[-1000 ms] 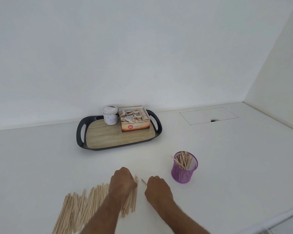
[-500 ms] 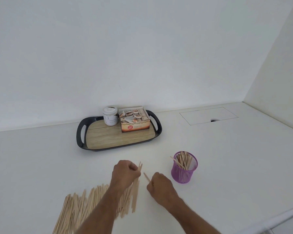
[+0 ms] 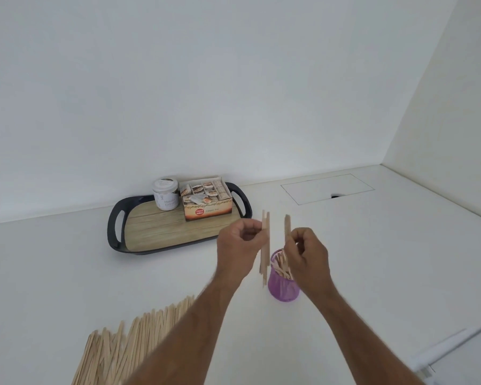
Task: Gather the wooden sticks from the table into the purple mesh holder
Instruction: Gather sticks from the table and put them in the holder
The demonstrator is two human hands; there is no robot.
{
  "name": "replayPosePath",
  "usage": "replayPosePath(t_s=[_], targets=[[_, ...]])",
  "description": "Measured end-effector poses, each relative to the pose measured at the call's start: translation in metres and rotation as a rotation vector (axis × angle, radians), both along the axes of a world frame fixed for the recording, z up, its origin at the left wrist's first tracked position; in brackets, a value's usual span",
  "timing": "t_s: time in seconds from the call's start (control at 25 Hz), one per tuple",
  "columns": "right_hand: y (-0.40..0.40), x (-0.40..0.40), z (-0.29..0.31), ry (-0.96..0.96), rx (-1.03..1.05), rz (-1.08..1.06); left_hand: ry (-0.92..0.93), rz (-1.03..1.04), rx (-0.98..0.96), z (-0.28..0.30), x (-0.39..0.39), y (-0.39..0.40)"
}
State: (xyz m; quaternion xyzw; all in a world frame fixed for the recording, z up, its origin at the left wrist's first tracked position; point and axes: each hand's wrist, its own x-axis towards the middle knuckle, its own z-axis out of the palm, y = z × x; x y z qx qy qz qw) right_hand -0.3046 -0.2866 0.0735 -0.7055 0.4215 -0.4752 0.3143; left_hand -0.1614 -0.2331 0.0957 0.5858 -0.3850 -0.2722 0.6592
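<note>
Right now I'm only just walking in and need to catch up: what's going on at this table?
A person is collecting wooden sticks into a purple mesh holder. The left hand and right hand each pinch a few sticks upright, just above the holder, which already contains some. A large pile of sticks lies on the table to the left. A tray with a jar and a box sits behind.
</note>
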Motion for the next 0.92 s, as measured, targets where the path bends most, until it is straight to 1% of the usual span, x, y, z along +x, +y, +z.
replayPosePath(t_s=[0.12, 0.24, 0.4, 0.48, 0.6, 0.72, 0.84, 0.92], targets=[[-0.014, -0.012, -0.008, -0.074, -0.002, -0.032, -0.031, -0.027, -0.102, 0.005, -0.019, -0.018], [-0.022, -0.019, -0.021, -0.054, -0.046, -0.056, -0.042, -0.021, -0.132, 0.0, -0.034, -0.031], [-0.028, -0.022, -0.037, 0.036, -0.107, -0.138, -0.049, 0.023, -0.103, -0.023, -0.044, -0.039], [-0.028, -0.022, -0.045, 0.069, -0.16, -0.136, -0.062, 0.041, -0.071, -0.035, -0.045, -0.038], [-0.023, -0.025, -0.055, 0.048, -0.188, -0.099, -0.075, 0.056, -0.023, -0.048, -0.047, -0.035], [-0.022, -0.03, -0.065, 0.025, -0.213, -0.108, -0.07, 0.05, -0.014, -0.056, -0.049, -0.03], [-0.023, -0.033, -0.069, 0.041, -0.243, -0.114, -0.108, 0.042, 0.001, -0.065, -0.052, -0.026], [-0.022, -0.033, -0.071, 0.047, -0.246, -0.117, -0.102, 0.051, 0.004, -0.069, -0.052, -0.024]])
